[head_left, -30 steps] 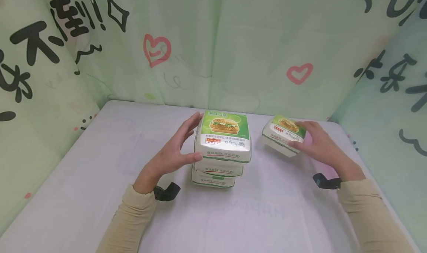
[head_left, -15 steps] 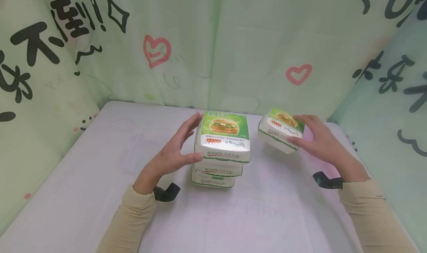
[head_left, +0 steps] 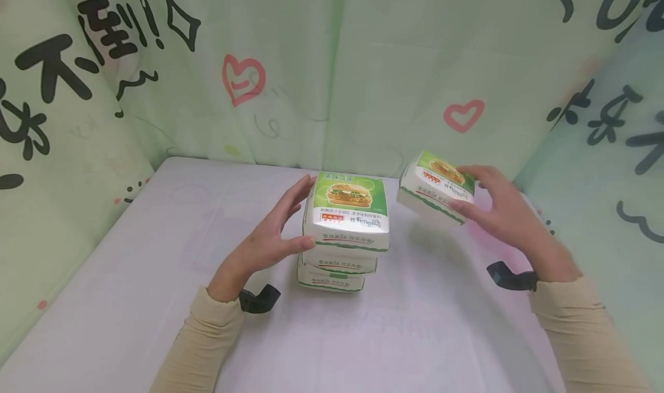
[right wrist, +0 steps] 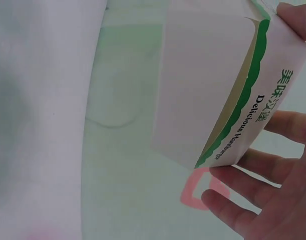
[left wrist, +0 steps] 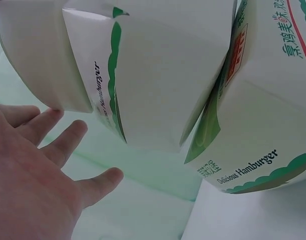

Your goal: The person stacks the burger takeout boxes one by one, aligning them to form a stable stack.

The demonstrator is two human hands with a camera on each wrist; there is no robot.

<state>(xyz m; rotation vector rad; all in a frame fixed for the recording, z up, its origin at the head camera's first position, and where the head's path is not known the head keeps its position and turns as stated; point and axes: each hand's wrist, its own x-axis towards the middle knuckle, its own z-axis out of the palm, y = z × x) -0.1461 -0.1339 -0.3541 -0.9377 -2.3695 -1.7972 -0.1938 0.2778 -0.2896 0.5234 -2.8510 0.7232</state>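
Observation:
A stack of white and green burger boxes (head_left: 347, 240) stands in the middle of the table, the lowest set slightly off from those above. The top lid carries a burger picture. My left hand (head_left: 267, 240) is at the stack's left side, fingers spread; in the left wrist view a fingertip reaches the edge of the top box (left wrist: 40, 55). To the right, my right hand (head_left: 500, 208) grips another burger box (head_left: 433, 188) between thumb and fingers, tilted and raised off the table. Its closed lid edge shows in the right wrist view, where fingers (right wrist: 258, 185) support one side.
A pale cloth covers the table (head_left: 249, 347), its far edge close to a green curtain (head_left: 384, 82) printed with hearts and black writing. Curtain also stands along the left and right sides. A dark wrist strap (head_left: 259, 298) sits on each arm.
My right hand has lifted its burger box higher, moving it slightly left toward the stack. The left hand and the stack have stayed in place.

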